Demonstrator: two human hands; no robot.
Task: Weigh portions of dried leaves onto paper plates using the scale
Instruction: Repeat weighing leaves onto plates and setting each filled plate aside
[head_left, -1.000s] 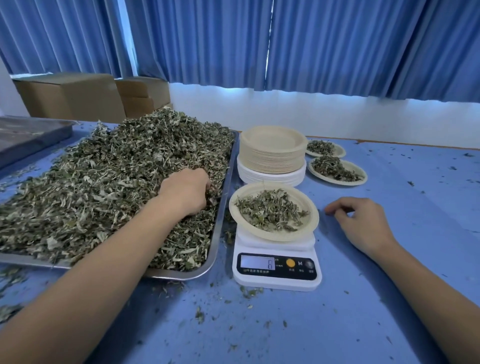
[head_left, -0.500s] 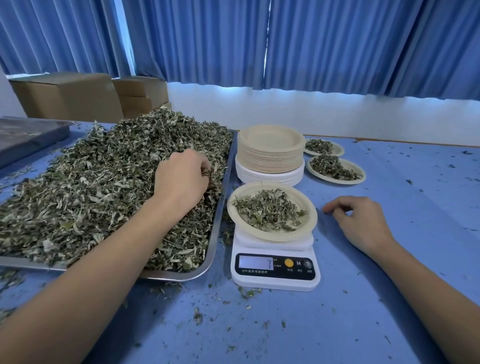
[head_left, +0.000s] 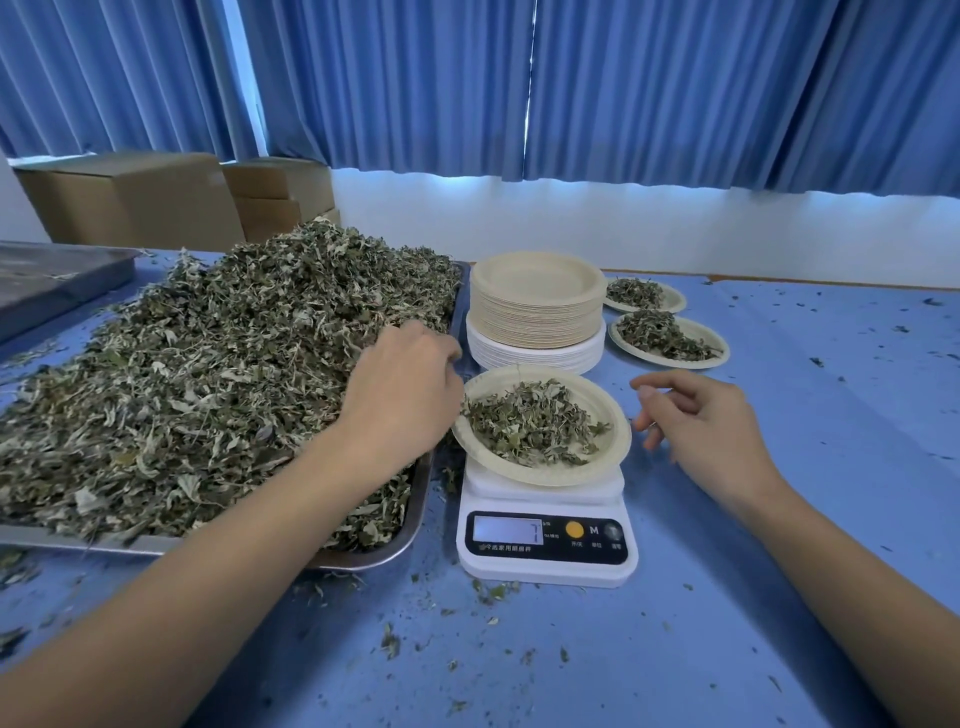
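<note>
While the left hand (head_left: 405, 389) hangs over the right edge of the metal tray (head_left: 374, 560), its fingers are bent down and away from me. Their tips are hidden close to the left rim of the paper plate (head_left: 615, 415) on the scale (head_left: 545, 561). I cannot tell whether they hold any leaves. The tray lies on the left of the blue table (head_left: 727, 597) and is heaped high with dried leaves (head_left: 208, 389), some spilling over its far side.

The scale stands just beside the tray's right edge. The plate on it holds a loose portion of leaves (head_left: 530, 428), lying mostly to its left and middle. The display (head_left: 506, 530) is lit, but the figure is too blurred to read.

The right hand (head_left: 711, 431) hovers just to the right of that plate, not touching it. Its fingers are loosely curled with nothing in them and the thumb is stretched toward the rim.

Behind the scale sits a tall stack of empty plates (head_left: 535, 312), tan ones on top of white ones. To its right are two filled plates, the nearer one (head_left: 719, 349) and the farther one (head_left: 678, 302), close together. Leaf crumbs are scattered over the table. Cardboard boxes (head_left: 130, 202) and blue curtains (head_left: 623, 78) stand along the back, and a second tray (head_left: 52, 275) lies at the far left.
</note>
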